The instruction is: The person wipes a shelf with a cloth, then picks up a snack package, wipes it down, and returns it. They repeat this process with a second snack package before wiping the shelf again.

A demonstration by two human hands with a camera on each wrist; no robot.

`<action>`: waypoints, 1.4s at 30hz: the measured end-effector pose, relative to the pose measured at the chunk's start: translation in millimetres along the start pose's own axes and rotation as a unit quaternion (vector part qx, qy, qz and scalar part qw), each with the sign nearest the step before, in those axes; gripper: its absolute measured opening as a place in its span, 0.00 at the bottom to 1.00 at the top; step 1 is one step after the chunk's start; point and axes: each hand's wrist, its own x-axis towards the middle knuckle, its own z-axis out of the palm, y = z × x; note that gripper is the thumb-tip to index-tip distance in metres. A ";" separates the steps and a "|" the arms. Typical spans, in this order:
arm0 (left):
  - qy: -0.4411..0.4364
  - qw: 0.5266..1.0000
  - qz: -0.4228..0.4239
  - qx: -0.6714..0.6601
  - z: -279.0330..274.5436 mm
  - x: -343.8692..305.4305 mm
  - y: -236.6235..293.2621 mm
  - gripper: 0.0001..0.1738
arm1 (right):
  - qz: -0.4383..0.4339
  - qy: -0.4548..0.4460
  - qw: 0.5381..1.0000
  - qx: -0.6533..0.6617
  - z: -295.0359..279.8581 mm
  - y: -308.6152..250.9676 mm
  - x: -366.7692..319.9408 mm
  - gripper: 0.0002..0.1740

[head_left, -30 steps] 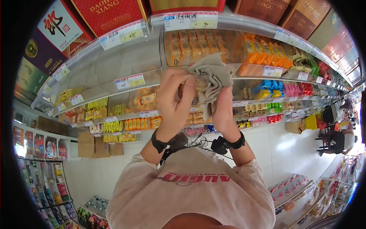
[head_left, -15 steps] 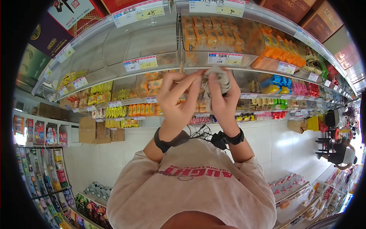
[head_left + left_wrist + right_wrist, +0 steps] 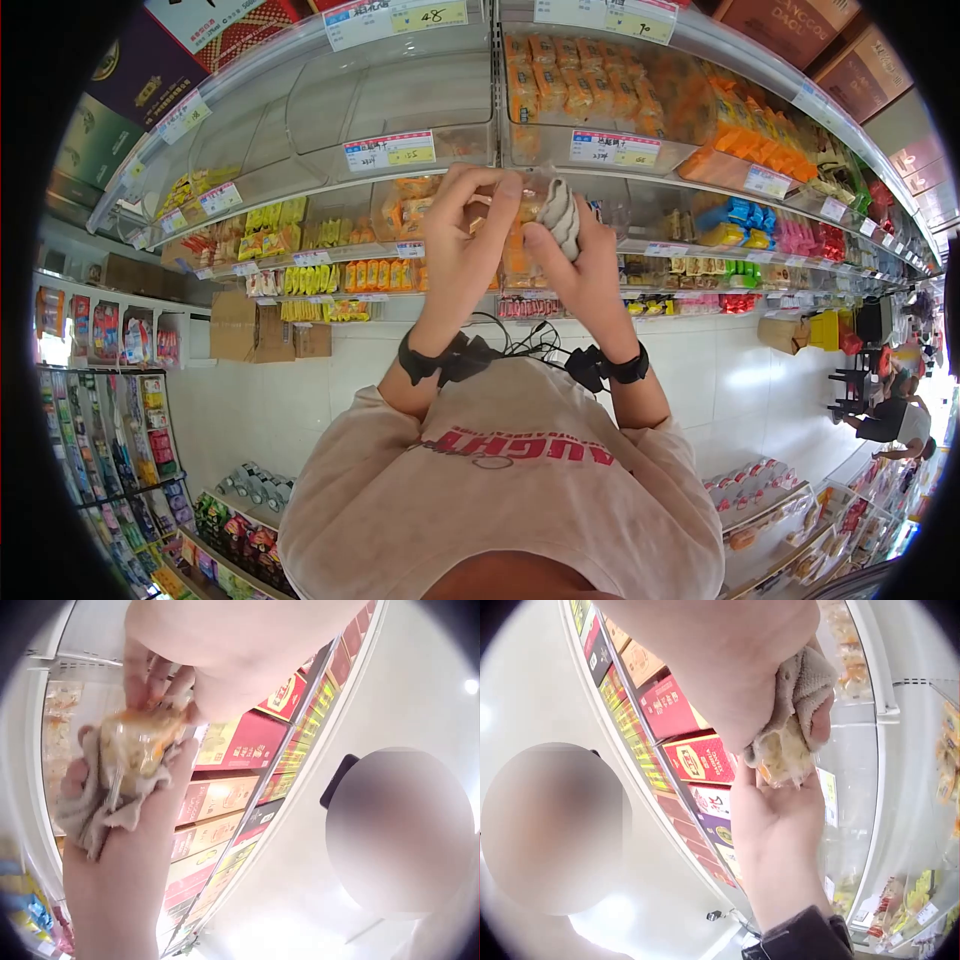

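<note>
Held up in front of a shop shelf (image 3: pixel 735 80): a small clear-wrapped packet (image 3: pixel 135 746), pale inside with bits of orange, tucked partly into a bunched grey cloth (image 3: pixel 562 225). At one end of the packet, the left hand (image 3: pixel 462 240), with thumb and fingers bent inward and nearly together, pinching the wrap. Around the other end, the right hand (image 3: pixel 585 275), curled over the cloth and gripping the packet through it, with the thumb laid along the near side. Both hands raised and close together. On each wrist, a black band (image 3: pixel 630 366); between them, loose dark cables (image 3: pixel 518 345), just beyond a pale shirt (image 3: pixel 500 500) with red lettering.

On the shelf, clear bins (image 3: pixel 370 100), price tags (image 3: pixel 390 150) along the edges, and rows of orange packs (image 3: pixel 580 85) right of centre. Farther right, blue packs (image 3: pixel 738 212), then pink packs (image 3: pixel 790 232) and red packs (image 3: pixel 829 243). Along the top, boxes (image 3: pixel 140 60) in purple, red and brown, some with printed lettering. To the lower left, brown cartons (image 3: pixel 250 330) on a pale tiled floor (image 3: pixel 700 400). At far right, well apart, another person (image 3: pixel 908 420) near a yellow box (image 3: pixel 824 327)
</note>
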 end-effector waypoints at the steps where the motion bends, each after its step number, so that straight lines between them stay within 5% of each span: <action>1: -0.022 0.999 -0.035 -0.004 -2.1 0.8 1.2 0.14 | 0.004 0.007 1.000 0.007 -4.2 3.6 0.1 0.20; 4: -0.107 0.983 -0.137 -0.051 -10.9 0.7 2.2 0.15 | 0.014 0.032 0.999 0.027 -10.5 13.1 0.9 0.16; 9: -0.017 0.989 -0.110 -0.096 -13.8 -2.2 1.5 0.18 | 0.001 0.122 0.981 0.148 -7.1 18.9 -2.8 0.15; 12: 0.005 0.993 -0.073 -0.089 -13.6 -4.0 1.4 0.19 | 0.058 0.104 0.962 0.244 -6.0 13.3 -8.6 0.15; 15: 0.002 0.994 -0.068 -0.086 -9.5 -9.7 0.2 0.18 | 0.061 -0.013 0.986 0.156 -14.3 6.6 -8.4 0.15; 26: -0.038 0.978 -0.139 -0.154 -16.4 -18.8 -10.4 0.18 | 0.016 -0.010 0.990 0.141 -21.9 7.3 -15.3 0.10; 33: 0.031 0.979 -0.090 -0.182 -8.4 -24.1 -5.6 0.22 | 0.059 0.140 0.962 0.229 -14.9 9.4 -16.7 0.11; 42: -0.035 0.981 -0.115 -0.153 -11.1 -27.6 -5.8 0.24 | 0.062 -0.022 0.984 0.163 -24.5 11.1 -22.3 0.13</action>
